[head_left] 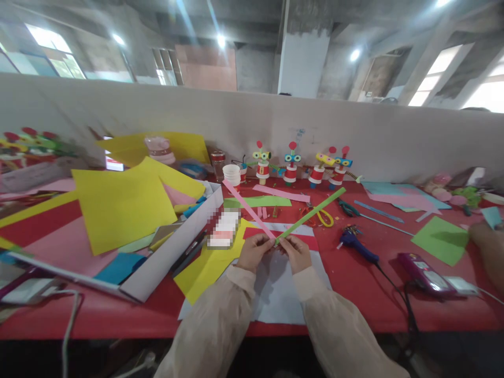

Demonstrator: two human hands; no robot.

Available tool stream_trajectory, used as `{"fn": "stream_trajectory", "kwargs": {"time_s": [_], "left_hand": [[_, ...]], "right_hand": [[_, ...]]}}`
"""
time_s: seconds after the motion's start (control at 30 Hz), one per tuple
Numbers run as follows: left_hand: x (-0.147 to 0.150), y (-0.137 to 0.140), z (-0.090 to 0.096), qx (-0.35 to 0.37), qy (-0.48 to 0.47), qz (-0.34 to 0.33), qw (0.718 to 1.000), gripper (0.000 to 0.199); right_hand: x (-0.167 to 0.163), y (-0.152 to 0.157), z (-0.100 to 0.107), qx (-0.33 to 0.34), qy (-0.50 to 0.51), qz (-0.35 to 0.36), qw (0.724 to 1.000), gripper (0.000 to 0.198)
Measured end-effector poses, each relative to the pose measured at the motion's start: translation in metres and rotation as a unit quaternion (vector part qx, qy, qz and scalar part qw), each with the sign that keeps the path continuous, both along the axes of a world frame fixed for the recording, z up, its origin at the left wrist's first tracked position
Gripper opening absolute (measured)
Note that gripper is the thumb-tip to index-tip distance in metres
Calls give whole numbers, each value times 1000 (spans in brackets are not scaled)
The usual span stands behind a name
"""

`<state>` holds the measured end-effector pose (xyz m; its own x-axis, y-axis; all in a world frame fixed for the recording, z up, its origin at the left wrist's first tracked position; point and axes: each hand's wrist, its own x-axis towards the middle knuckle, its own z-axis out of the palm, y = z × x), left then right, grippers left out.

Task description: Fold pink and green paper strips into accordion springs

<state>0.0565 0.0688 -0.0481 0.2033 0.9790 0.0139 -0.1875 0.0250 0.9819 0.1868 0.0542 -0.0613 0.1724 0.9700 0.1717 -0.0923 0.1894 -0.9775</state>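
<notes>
Two narrow paper strips meet at one end in a V between my hands. The pink paper strip (249, 209) slants up to the left, its lower end pinched in my left hand (254, 252). My right hand (296, 253) is closed on the lower end of the green paper strip (313, 212), which slants up to the right. The fingertips of both hands nearly touch where the strips join; whether they are stuck together there I cannot tell. Below my hands lies a white sheet (283, 310), with a red paper strip (311, 240) and yellow paper (200, 273) near it.
A white box (173, 247) of coloured paper stands left. Scissors (325, 217), a blue glue gun (360, 247), pliers (348, 208) and a purple power strip (427, 275) lie right. Paper-cup robot figures (290, 170) line the back wall. Another person's hand (488, 247) is far right.
</notes>
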Motion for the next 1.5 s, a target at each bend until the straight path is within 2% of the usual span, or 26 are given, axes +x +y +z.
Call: {"fn": "stream_trajectory", "kwargs": {"time_s": [0.13, 0.37, 0.63, 0.9, 1.13, 1.5], "left_hand": [[0, 0, 0, 0, 12, -11, 1000, 32], [0, 0, 0, 14, 11, 47, 999, 28], [2, -4, 2, 7, -13, 66, 998, 21], [6, -3, -1, -33, -74, 58, 995, 25], [5, -3, 3, -53, -117, 65, 990, 29], [9, -6, 5, -34, -77, 7, 996, 26]], "right_hand": [[1, 0, -1, 11, -7, 5, 1000, 26], [-9, -4, 3, 28, -29, 19, 999, 22], [-11, -9, 4, 32, -49, 18, 998, 16], [-6, -2, -1, 31, -6, 47, 998, 14], [-8, -2, -1, 32, 35, 64, 997, 20], [0, 0, -2, 45, -40, 11, 998, 19]]}}
